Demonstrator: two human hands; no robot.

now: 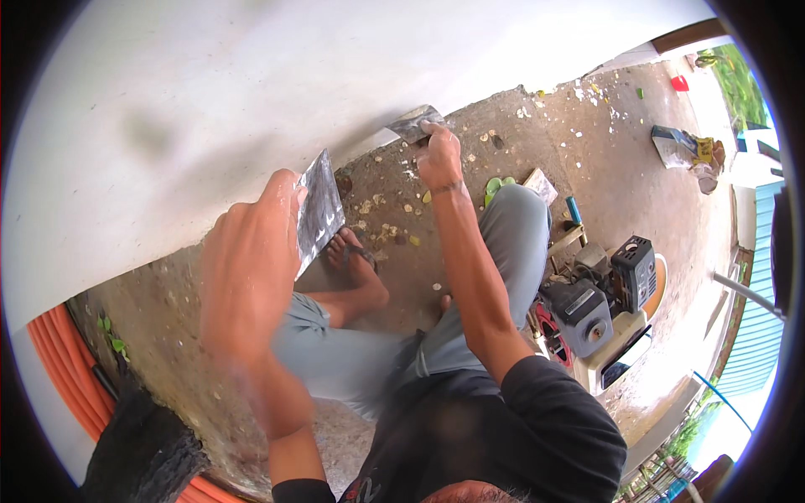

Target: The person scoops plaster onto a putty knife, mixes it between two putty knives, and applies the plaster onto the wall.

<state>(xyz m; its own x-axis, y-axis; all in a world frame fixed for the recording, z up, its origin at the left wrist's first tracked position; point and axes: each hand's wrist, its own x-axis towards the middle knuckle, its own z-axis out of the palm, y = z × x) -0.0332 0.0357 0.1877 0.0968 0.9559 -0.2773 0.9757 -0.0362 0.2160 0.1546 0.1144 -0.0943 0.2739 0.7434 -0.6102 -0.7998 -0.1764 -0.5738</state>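
My left hand [247, 260] is closed on a wide flat metal putty blade [320, 210], grey and streaked with white along its lower edge. This blade stands raised above my bare foot, beside the white wall [210, 109]. Farther out, my right hand [441, 159] grips a second grey metal scraper blade [414, 123] low at the foot of the wall. The fingers pinch its near end; whether its far edge touches the wall, I cannot tell. White smears mark my fingers. Both handles, if any, are hidden by the hands.
Whitish flakes lie scattered over the rough concrete floor [537, 151]. To my right sits a grey and black engine-like machine [579, 314], with a blue-handled tool [573, 210] near it. An opened bag [689, 151] lies farther off. Orange pipes [67, 369] run along the left.
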